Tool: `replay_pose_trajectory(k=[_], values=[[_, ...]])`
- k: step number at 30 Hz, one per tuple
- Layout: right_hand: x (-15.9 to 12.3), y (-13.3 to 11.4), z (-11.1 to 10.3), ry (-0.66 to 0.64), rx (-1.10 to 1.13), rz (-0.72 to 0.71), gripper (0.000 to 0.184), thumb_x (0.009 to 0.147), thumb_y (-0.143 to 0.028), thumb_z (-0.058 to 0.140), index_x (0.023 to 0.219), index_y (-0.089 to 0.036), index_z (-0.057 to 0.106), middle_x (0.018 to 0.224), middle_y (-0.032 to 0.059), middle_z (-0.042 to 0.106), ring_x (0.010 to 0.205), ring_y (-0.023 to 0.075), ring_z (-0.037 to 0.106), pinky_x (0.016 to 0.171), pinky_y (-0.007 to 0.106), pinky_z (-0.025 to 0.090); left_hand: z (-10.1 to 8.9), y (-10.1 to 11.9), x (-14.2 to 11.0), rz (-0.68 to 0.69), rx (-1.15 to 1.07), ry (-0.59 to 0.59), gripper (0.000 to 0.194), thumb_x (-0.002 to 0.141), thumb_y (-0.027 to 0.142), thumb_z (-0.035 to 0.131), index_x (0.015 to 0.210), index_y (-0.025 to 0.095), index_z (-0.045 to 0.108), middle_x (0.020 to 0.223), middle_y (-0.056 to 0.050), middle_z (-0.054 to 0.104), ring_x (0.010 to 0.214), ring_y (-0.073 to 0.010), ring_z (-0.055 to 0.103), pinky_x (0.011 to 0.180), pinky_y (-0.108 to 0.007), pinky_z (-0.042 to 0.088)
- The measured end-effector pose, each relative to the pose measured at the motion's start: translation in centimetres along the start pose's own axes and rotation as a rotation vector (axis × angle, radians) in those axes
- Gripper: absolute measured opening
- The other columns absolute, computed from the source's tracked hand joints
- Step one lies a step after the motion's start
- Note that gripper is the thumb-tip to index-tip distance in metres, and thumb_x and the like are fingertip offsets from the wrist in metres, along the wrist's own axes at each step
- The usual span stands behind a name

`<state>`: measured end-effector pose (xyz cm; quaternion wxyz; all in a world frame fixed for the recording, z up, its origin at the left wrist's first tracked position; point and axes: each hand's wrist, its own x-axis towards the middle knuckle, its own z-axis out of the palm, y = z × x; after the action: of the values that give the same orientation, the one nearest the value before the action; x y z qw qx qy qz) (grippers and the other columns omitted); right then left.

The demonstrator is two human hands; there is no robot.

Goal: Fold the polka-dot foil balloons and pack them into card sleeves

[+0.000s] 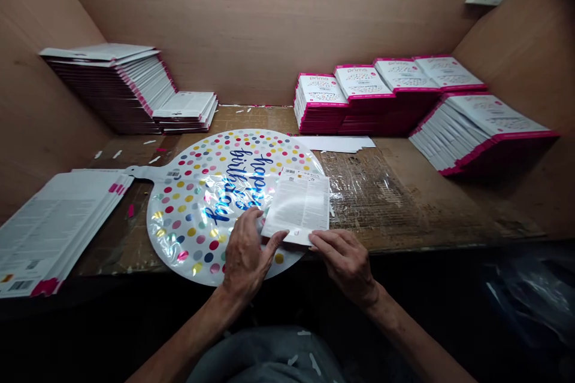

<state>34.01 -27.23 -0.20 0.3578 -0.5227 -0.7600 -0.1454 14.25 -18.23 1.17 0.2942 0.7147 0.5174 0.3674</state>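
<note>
Two hands, one balloon, one packet.

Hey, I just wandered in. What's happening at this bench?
Someone is handling a white printed packet or card over a flat, dotted "happy birthday" balloon. The right hand grips its near right corner, while the left hand is spread over the balloon, thumb at the packet's near edge. The balloon lies on the worn bench, its neck pointing left. Pink-edged stacks stand at the back right, with more printed stacks on the left.
</note>
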Motion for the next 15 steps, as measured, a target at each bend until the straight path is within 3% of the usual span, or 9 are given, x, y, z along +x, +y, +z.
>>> replay_pose_trajectory(k=[3,6,8,10,15], values=[[2.1,-0.3,0.6,0.121,0.024,0.02,0.024,0.092,-0.014,0.062,0.115,-0.02,0.067,0.101,0.0074,0.074,0.093,0.0194,0.065,0.085,0.034,0.05,-1.2,1.5,0.5,-0.376,-0.435,-0.163,0.061,0.072,0.058,0.072,0.111,0.014,0.058,0.104,-0.015,0.071,0.09,-0.0287,0.071,0.08,-0.043,0.058],[5.1,-0.9,2.3,0.057,0.064,-0.014,0.015,0.094,-0.02,0.06,0.107,-0.019,0.068,0.102,0.007,0.073,0.092,0.0201,0.063,0.086,0.035,0.048,-1.7,1.7,1.8,-0.612,-0.82,-0.23,0.05,0.069,0.05,0.077,0.096,0.011,0.063,0.083,-0.011,0.073,0.07,-0.0218,0.071,0.066,-0.033,0.059],[7.1,-1.3,3.7,-0.039,0.064,0.043,0.015,0.095,-0.028,0.058,0.101,-0.019,0.069,0.1,0.0073,0.072,0.091,0.0212,0.062,0.086,0.036,0.047,-1.7,1.3,2.7,-0.647,-0.916,-0.149,0.048,0.064,0.043,0.082,0.094,0.01,0.064,0.08,-0.01,0.074,0.066,-0.0199,0.071,0.064,-0.03,0.058],[9.1,-1.8,4.9,-0.164,0.057,0.135,0.017,0.096,-0.032,0.058,0.096,-0.018,0.068,0.097,0.0077,0.07,0.088,0.0214,0.061,0.082,0.035,0.047,-1.8,0.7,3.5,-0.593,-0.966,-0.071,0.05,0.063,0.04,0.083,0.098,0.01,0.065,0.087,-0.01,0.074,0.073,-0.0205,0.071,0.068,-0.03,0.058],[14.5,-2.7,6.8,-0.603,0.039,0.24,0.01,0.094,-0.025,0.058,0.092,-0.017,0.063,0.093,0.007,0.066,0.076,0.0178,0.06,0.064,0.027,0.041,-2.6,-1.3,4.5,-0.489,-0.895,0.064,0.052,0.067,0.043,0.08,0.107,0.012,0.066,0.099,-0.011,0.074,0.091,-0.0239,0.071,0.084,-0.035,0.056]])
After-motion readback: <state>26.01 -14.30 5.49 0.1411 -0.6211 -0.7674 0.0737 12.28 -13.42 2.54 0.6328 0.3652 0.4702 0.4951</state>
